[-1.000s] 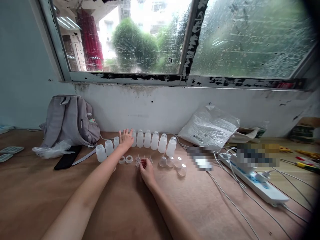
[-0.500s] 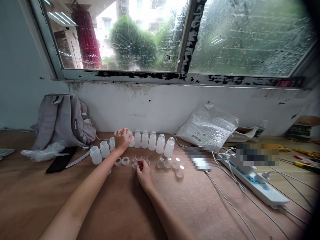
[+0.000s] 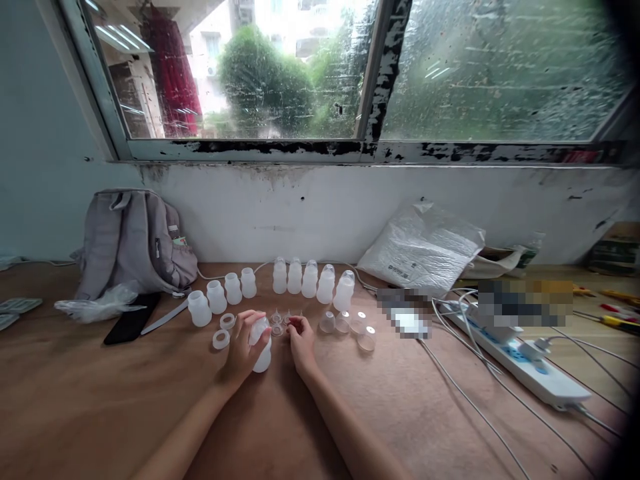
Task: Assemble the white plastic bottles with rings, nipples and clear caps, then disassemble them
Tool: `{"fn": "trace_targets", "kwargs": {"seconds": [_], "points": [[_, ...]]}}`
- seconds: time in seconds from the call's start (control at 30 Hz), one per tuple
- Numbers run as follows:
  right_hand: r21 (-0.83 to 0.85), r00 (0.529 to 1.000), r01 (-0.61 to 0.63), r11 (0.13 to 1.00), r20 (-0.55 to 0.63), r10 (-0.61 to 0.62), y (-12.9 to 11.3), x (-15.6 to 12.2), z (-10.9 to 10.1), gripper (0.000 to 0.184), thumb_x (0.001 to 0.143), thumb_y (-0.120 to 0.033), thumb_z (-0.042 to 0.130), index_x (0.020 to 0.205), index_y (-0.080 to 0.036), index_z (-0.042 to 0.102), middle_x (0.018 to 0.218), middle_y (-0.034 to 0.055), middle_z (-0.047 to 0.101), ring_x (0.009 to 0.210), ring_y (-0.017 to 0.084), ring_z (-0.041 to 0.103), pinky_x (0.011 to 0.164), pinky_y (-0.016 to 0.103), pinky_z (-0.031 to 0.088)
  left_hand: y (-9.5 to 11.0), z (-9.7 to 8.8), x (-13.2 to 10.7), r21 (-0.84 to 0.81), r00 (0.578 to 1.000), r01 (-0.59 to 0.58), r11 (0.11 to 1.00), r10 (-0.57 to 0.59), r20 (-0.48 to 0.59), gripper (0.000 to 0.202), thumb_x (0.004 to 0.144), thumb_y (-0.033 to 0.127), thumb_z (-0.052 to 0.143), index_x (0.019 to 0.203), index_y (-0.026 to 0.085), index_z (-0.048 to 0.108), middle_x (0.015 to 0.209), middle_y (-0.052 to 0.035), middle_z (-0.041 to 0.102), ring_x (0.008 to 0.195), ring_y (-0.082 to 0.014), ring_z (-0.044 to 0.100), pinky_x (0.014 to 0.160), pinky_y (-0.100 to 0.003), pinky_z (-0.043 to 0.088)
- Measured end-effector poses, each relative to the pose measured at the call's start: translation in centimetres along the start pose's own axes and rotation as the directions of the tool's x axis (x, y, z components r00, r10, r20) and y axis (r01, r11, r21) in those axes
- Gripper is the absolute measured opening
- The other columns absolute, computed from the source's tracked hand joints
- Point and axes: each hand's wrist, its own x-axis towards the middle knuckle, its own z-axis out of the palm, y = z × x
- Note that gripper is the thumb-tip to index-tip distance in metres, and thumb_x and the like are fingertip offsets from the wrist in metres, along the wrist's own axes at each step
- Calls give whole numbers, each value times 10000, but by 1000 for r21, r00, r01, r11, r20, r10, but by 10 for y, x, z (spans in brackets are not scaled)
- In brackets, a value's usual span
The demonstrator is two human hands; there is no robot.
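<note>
My left hand point(image 3: 245, 350) is wrapped round a small white baby bottle point(image 3: 262, 357) with a clear cap, standing or held just above the table in front of me. Close by on its right, my right hand point(image 3: 302, 343) has thumb and fingers drawn together beside several clear bottle teats point(image 3: 277, 328); what lies between the fingertips is hidden. White collar rings point(image 3: 221, 340) rest left of my left hand. Several clear domed caps point(image 3: 367, 339) sit to the right. Open bottles point(image 3: 199, 309) stand in a row at the left, and capped bottles point(image 3: 310, 280) line the back.
A grey backpack point(image 3: 133, 247), a crumpled plastic bag point(image 3: 97, 305) and a black flat item point(image 3: 131, 323) lie at the left. Silvery packaging point(image 3: 423, 250) leans on the wall. A white power strip point(image 3: 545, 383) with loose cables occupies the right side.
My left hand has brought the capped bottle from the left end of the back row to the front, near the teats. My right hand has shifted slightly right.
</note>
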Motion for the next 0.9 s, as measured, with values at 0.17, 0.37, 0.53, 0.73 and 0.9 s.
{"fn": "trace_targets", "kwargs": {"seconds": [0.17,0.37,0.53,0.73,0.9], "points": [[47,999,-38,998,39,36,-2,-1,1,136,673,-271,506,778,-194,543,704,12,590,630,152,541,578,254,425,-10,7,-11,-276,929,366,889,-330,170,517,751,391,536,1189,195,340,936,-56,561,838,-189,570,716,-312,464],[96,987,-76,992,148,61,-14,-3,-7,119,659,-294,538,715,-191,553,678,-3,591,625,144,528,587,247,413,-9,12,-26,-61,846,266,962,-202,494,480,647,320,644,1071,223,439,989,-37,583,883,-201,564,758,-322,458],[114,918,-190,975,373,135,-31,-4,-32,240,688,-402,563,663,-164,571,607,10,580,527,130,509,479,227,385,-1,9,-30,20,876,59,998,-61,479,486,711,347,579,1140,239,378,1099,-62,523,981,-212,520,843,-365,424],[150,873,-389,909,377,311,-47,-9,-62,467,782,-578,338,786,-165,557,431,-35,447,270,79,314,272,213,177,3,9,-31,12,896,38,999,-39,441,438,698,332,596,1083,247,407,1028,-46,546,900,-198,562,764,-334,472],[-53,902,-167,984,395,175,-56,-9,-75,431,807,-532,342,775,-172,577,376,-57,380,285,84,293,310,220,179,11,6,-27,-47,907,95,994,-67,416,374,672,303,611,1022,241,493,978,-38,567,852,-191,579,743,-315,480]]}}
